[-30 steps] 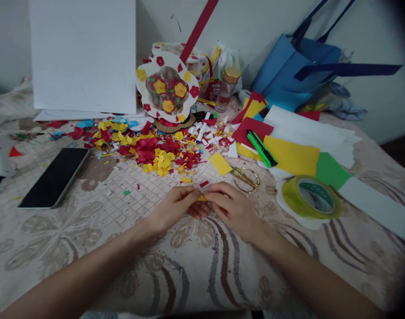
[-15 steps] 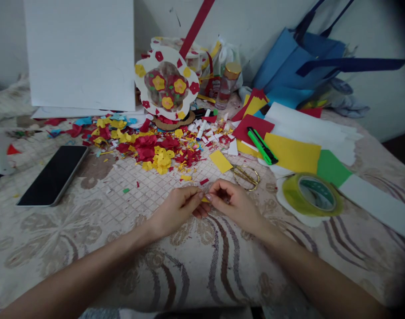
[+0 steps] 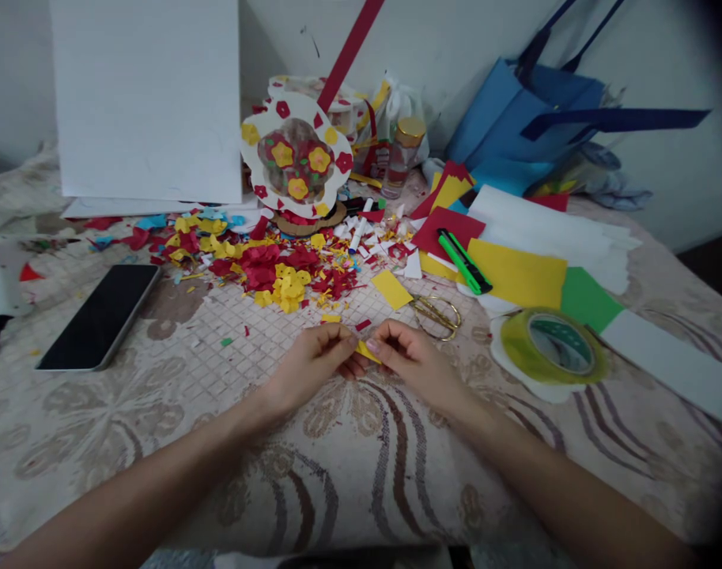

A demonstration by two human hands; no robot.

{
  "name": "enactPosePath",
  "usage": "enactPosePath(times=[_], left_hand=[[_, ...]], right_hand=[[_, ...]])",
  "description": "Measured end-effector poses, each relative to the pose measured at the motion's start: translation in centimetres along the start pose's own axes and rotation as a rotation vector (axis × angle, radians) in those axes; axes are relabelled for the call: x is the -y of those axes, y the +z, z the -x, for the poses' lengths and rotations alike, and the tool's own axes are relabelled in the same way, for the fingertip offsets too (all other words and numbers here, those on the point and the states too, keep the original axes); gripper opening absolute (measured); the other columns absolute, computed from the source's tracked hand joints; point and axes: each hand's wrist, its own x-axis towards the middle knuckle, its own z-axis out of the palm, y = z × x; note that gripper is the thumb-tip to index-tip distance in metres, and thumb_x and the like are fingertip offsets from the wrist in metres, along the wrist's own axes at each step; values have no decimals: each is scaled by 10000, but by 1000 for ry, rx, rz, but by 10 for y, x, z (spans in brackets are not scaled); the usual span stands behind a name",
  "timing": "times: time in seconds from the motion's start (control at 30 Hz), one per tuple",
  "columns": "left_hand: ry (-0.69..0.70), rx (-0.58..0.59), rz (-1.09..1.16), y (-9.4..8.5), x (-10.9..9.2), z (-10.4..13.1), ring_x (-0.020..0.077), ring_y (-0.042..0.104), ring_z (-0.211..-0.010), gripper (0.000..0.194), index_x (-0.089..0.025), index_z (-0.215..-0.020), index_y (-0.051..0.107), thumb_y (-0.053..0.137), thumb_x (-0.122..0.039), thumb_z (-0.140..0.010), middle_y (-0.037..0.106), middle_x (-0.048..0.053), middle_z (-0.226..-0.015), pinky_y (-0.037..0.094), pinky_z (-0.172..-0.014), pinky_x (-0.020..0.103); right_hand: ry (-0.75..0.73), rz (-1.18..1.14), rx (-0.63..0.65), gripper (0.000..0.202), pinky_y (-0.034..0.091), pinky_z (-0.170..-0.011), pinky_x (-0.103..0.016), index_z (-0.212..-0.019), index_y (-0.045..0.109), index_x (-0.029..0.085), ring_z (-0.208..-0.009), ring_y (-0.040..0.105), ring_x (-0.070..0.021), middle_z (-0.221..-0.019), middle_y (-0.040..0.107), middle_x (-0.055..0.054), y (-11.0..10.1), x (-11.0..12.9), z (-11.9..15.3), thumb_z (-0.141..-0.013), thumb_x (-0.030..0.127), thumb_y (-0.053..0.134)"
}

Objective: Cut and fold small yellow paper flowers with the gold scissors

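Between my fingertips is a small piece of yellow paper (image 3: pixel 368 351), pinched at its left end by my left hand (image 3: pixel 316 359) and at its right end by my right hand (image 3: pixel 411 359). Both hands are closed, low over the patterned cloth. Just beyond them lie gold-handled scissors (image 3: pixel 436 316), their blades partly under a yellow paper rectangle (image 3: pixel 391 289). A heap of cut yellow flowers (image 3: pixel 289 286) and red paper pieces (image 3: pixel 262 265) spreads beyond my left hand. Farther back stands a white flower-shaped paper piece (image 3: pixel 297 156) with yellow and red flowers on it.
A phone (image 3: pixel 100 316) and a white device with a cord (image 3: pixel 1 276) lie at the left. To the right are a green cutter (image 3: pixel 464 262), yellow tape (image 3: pixel 550 345) and coloured sheets (image 3: pixel 518 271). Behind stand a bottle (image 3: pixel 403 158), a blue bag (image 3: pixel 515 118) and a white board (image 3: pixel 150 99).
My hands have moved slightly apart, and more of the yellow paper shows between them. The whole view has shifted a little.
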Motion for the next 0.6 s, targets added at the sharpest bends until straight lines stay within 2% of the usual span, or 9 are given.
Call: enactPosePath(times=[0.13, 0.33, 0.5, 0.6], left_hand=[[-3, -38, -17, -1, -2, -1, 115, 610, -573, 239, -146, -757, 568, 560, -377, -821, 647, 13, -655, 484, -576, 240], [-31, 9, 57, -1, -7, -1, 117, 623, -638, 216, -124, -796, 583, 619, -336, -770, 660, 29, -712, 490, -616, 242], [-30, 11, 45, -1, -5, 0, 111, 614, -605, 188, -124, -761, 582, 620, -308, -757, 657, 32, -707, 487, -590, 238], [-12, 17, 14, -1, -4, 1, 113, 614, -593, 162, -133, -743, 583, 617, -291, -750, 653, 21, -691, 490, -578, 237]], right_hand=[[-13, -121, 16, 152, 454, -617, -246, -879, 524, 203, -676, 543, -115, -779, 567, 1, 0, 1, -1, -866, 354, 535], [-62, -144, -52, 87, 481, -691, -271, -925, 525, 199, -736, 583, -120, -823, 585, -6, -1, -1, -1, -847, 229, 547], [-174, 66, -46, 275, 481, -782, -302, -1040, 503, 215, -854, 587, -144, -936, 583, -26, 0, 1, 2, -793, 100, 540], [-201, 169, -72, 284, 480, -773, -299, -1068, 501, 224, -856, 591, -150, -932, 593, -28, 1, 2, 5, -809, 111, 528]])
